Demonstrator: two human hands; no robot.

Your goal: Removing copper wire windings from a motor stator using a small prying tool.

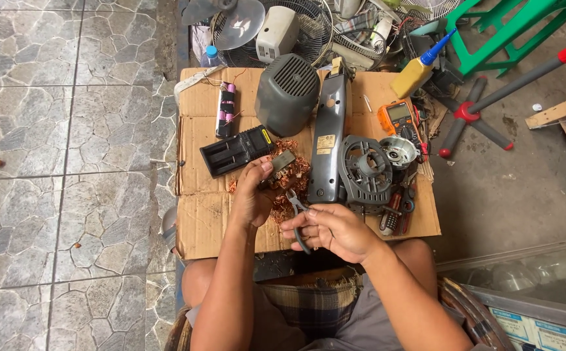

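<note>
My left hand [251, 194] grips a small grey metal block [281, 161] wound with copper wire, held over a heap of loose copper wire [290, 185] on a cardboard sheet [205, 221]. My right hand [332, 229] holds a pair of small pliers with grey-green handles [298, 209], jaws pointing up toward the wire and the block. Both hands are close together above my lap.
On the cardboard lie a black battery holder [234, 151], a purple battery pack [225, 109], a grey motor cover [287, 93], a long grey housing [329, 138], a round grey frame [365, 169], an orange multimeter [398, 117] and screwdrivers [396, 211]. Fan parts, a yellow glue bottle [416, 71] behind; tiled floor left.
</note>
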